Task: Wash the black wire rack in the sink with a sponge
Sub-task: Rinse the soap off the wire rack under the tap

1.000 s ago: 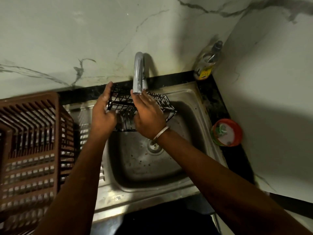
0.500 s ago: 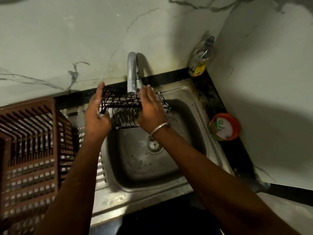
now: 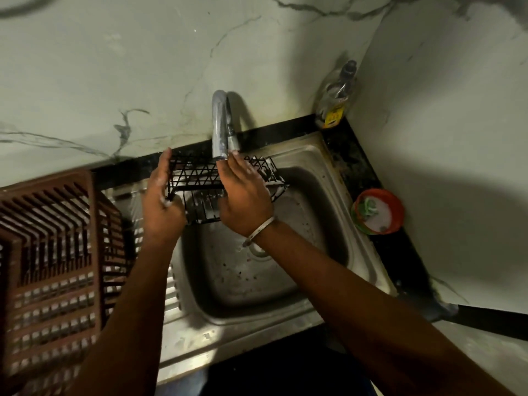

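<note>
While inspecting the hold, found the black wire rack (image 3: 197, 178) raised over the sink (image 3: 317, 155) bowl, just under the faucet (image 3: 219, 124) mouth, carried at its left end by the left hand (image 3: 163, 201): fingers straight up against the end frame, thumb seemingly hooked round the front rail, suds on the skin. Found the right hand (image 3: 245, 195) laid palm down across the middle wires, fingers straight and together, tips at the spout; unable to tell the contents beneath that palm, and saw no sponge. Noted white foam on the rack's unsupported right end. Judged slippage the chief hazard: a soapy one-ended hold on thin wire, loaded by downward rubbing from the other hand, likely to let the rack twist free and drop toward the drain (image 3: 261, 251). Judged the tight clearance at the spout a second hazard, with knuckles or wire apt to strike metal on a forward stroke. Marked the metal bangle (image 3: 261, 230) on the right wrist as liable to catch on a wire. Further out, recorded a brown plastic dish basket (image 3: 51, 252) at left, a dish soap bottle (image 3: 337, 101) in the back corner, and an orange tub (image 3: 377, 211) of soap with a green scrubber (image 3: 368, 205) on the counter (image 3: 360, 172) at right, near enough to take splash.
</note>
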